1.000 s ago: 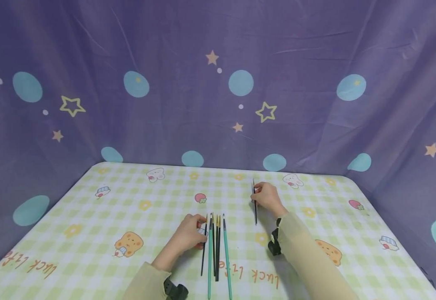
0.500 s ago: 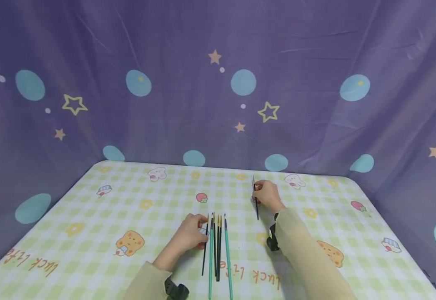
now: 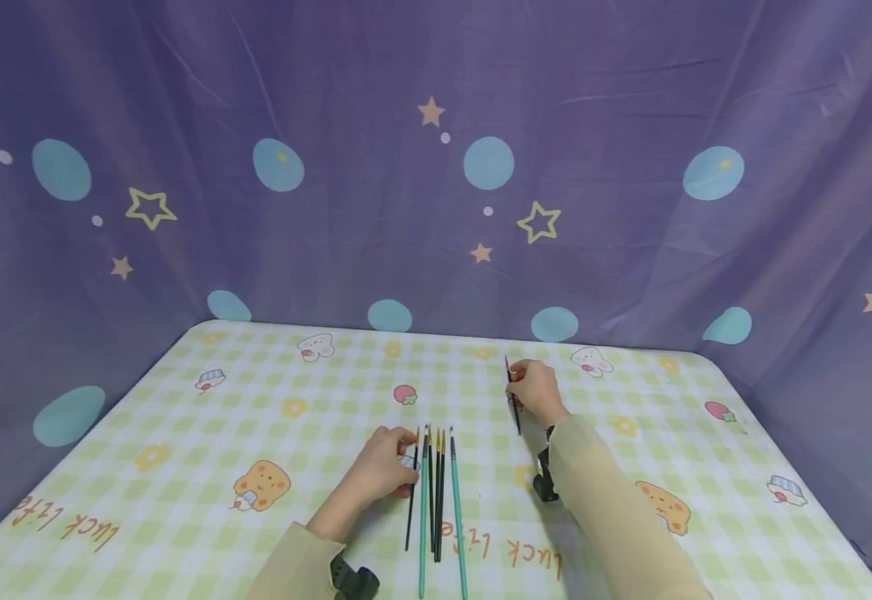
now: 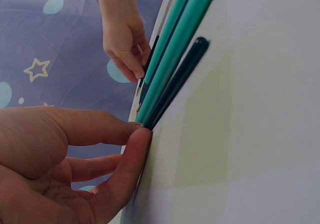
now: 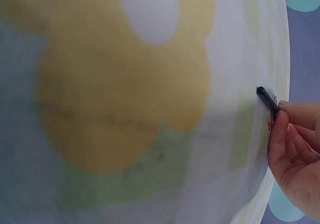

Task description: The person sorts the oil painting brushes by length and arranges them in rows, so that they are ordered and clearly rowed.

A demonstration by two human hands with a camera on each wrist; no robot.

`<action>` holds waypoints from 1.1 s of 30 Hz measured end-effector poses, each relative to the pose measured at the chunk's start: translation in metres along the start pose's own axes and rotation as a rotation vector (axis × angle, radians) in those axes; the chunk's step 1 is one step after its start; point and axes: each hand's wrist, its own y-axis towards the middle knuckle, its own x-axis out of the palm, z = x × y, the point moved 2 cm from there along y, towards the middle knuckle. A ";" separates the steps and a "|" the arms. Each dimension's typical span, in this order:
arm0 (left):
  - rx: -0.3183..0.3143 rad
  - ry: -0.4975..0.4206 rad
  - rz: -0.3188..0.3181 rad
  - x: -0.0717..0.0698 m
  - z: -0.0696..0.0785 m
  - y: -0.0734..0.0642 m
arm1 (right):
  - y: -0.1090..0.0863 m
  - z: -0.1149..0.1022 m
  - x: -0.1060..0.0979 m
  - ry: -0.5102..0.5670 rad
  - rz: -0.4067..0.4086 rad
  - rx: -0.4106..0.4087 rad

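On the near middle of the table, my left hand pinches a thin black paintbrush between thumb and finger, at the left end of a row of brushes. Its dark handle slants up from the fingertips in the left wrist view. Farther back and to the right, my right hand pinches another thin black paintbrush, tip toward the back edge. The right wrist view shows the rounded end of that black handle close over the cloth. Beside the left hand lie a teal paintbrush and several black paintbrushes.
A second teal paintbrush closes the row on its right. Under everything lies a green-and-white checked tablecloth with printed cartoons. A purple curtain with stars and dots hangs behind the table's back edge.
The brush in my right hand has turned, its near end swinging right and slightly back. My left hand keeps its pinch in the same place. The head view has shifted slightly.
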 end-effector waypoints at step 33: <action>0.007 -0.002 -0.003 0.001 -0.001 0.001 | -0.054 -0.034 0.002 0.046 0.009 -0.087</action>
